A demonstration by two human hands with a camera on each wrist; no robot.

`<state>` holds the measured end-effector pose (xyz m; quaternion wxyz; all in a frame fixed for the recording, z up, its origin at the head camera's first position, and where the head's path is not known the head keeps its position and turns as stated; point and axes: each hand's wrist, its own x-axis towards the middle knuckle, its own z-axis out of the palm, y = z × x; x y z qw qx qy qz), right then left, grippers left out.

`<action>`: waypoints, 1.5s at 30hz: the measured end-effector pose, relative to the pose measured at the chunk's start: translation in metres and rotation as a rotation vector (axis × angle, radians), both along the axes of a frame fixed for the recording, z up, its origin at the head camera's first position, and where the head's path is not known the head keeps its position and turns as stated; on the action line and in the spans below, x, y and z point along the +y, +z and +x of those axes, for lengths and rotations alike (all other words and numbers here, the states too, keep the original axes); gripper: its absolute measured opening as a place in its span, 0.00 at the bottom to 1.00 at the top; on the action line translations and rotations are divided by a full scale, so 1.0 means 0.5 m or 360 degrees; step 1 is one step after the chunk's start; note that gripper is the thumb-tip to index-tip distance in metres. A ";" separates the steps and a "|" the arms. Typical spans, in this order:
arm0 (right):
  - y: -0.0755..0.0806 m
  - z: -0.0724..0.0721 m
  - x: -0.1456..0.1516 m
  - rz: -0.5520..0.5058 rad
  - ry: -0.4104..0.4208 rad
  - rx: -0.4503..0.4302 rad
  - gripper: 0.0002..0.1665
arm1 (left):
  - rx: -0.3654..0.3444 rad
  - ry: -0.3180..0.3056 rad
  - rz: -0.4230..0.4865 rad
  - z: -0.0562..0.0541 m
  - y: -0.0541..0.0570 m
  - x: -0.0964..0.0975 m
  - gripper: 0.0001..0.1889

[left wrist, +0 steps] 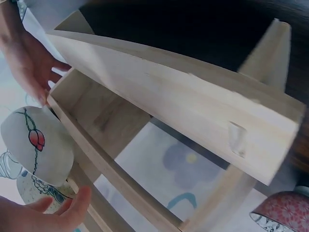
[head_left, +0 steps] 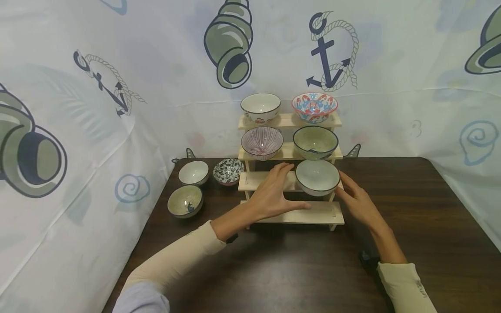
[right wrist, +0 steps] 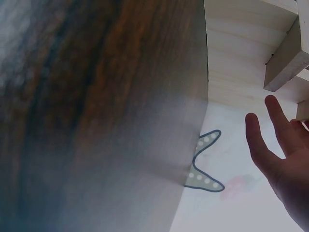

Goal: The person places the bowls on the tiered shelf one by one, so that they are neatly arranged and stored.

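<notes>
A white bowl with a dark rim (head_left: 318,174) sits on the second-lowest tier of a wooden stand (head_left: 293,213). In the left wrist view a red flower shows on the outside of this white bowl (left wrist: 41,145). My right hand (head_left: 358,202) is at the bowl's right side, its fingertips against or very near the wall. Two of the right hand's fingers (right wrist: 282,130) stand straight and apart in the right wrist view. To the bowl's left, my left hand (head_left: 272,195) is spread, thumb away from the fingers, with a gap visible between it and the bowl.
Higher tiers hold a green bowl (head_left: 315,141), a purple-striped bowl (head_left: 262,142), a cream bowl (head_left: 260,106) and a red-and-blue patterned bowl (head_left: 315,106). Left of the stand are a white bowl (head_left: 193,173), a black-floral bowl (head_left: 228,170) and a greenish bowl (head_left: 185,201) on the dark table (head_left: 289,269).
</notes>
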<state>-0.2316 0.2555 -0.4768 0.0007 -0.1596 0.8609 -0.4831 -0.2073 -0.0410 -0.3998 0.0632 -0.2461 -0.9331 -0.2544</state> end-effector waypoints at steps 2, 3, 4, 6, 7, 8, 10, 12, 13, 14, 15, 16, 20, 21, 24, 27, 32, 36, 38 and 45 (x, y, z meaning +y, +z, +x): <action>-0.001 -0.001 0.001 0.0002 -0.0001 0.0001 0.38 | -0.0022 0.0003 0.0007 0.004 0.002 -0.007 0.63; -0.001 -0.001 0.001 0.0008 0.0002 -0.0001 0.39 | -0.0035 0.0003 0.0015 0.006 0.003 -0.011 0.62; -0.001 -0.002 0.000 0.0010 0.0000 -0.0001 0.39 | -0.0044 0.0002 0.0017 0.008 0.005 -0.014 0.62; -0.001 -0.002 0.000 0.0012 -0.0004 -0.0001 0.39 | -0.0059 -0.0012 0.0033 0.012 0.007 -0.020 0.62; -0.001 -0.002 0.000 0.0017 -0.0001 -0.0002 0.39 | -0.0062 -0.0019 0.0044 0.013 0.008 -0.023 0.62; -0.001 -0.001 0.000 0.0016 -0.0002 -0.0006 0.39 | -0.0062 -0.0025 0.0053 0.015 0.008 -0.027 0.62; -0.001 -0.001 0.000 0.0008 -0.0006 -0.0015 0.39 | -0.0053 -0.0039 0.0070 0.017 0.009 -0.033 0.62; -0.001 0.000 0.000 0.0006 -0.0005 -0.0027 0.39 | -0.0047 -0.0042 0.0085 0.019 0.008 -0.041 0.61; 0.000 0.000 0.000 0.0007 -0.0002 -0.0033 0.39 | -0.0044 -0.0041 0.0089 0.020 0.008 -0.045 0.60; -0.001 0.000 0.000 0.0005 -0.0005 -0.0038 0.39 | -0.0043 -0.0039 0.0091 0.021 0.008 -0.049 0.60; 0.000 0.000 -0.001 0.0008 -0.0001 -0.0040 0.39 | -0.0042 -0.0037 0.0091 0.022 0.008 -0.053 0.60; 0.000 0.000 -0.001 0.0007 -0.0001 -0.0041 0.39 | -0.0043 -0.0031 0.0085 0.023 0.008 -0.057 0.59; 0.000 0.000 -0.001 0.0007 0.0003 -0.0033 0.39 | -0.0054 -0.0025 0.0092 0.025 0.007 -0.071 0.57; 0.001 0.000 -0.001 0.0006 0.0006 -0.0029 0.39 | -0.0057 -0.0028 0.0093 0.026 0.007 -0.074 0.57; 0.002 0.000 -0.002 0.0000 0.0011 -0.0022 0.39 | -0.0052 -0.0048 0.0106 0.027 0.004 -0.084 0.55; 0.002 -0.001 -0.002 -0.0003 0.0015 -0.0013 0.39 | -0.0023 -0.0069 0.0117 0.029 0.002 -0.093 0.53; 0.000 -0.001 -0.001 0.0010 0.0010 -0.0025 0.39 | 0.0004 -0.0090 0.0153 0.033 -0.002 -0.109 0.49; 0.000 0.000 0.000 0.0018 0.0006 -0.0043 0.40 | 0.0017 -0.0114 0.0186 0.036 -0.005 -0.123 0.46; 0.000 0.000 -0.001 0.0017 0.0007 -0.0046 0.40 | 0.0031 -0.0131 0.0191 0.038 -0.005 -0.130 0.45; 0.002 0.000 -0.001 0.0013 0.0004 -0.0048 0.40 | 0.0094 -0.0154 0.0150 0.047 -0.002 -0.151 0.43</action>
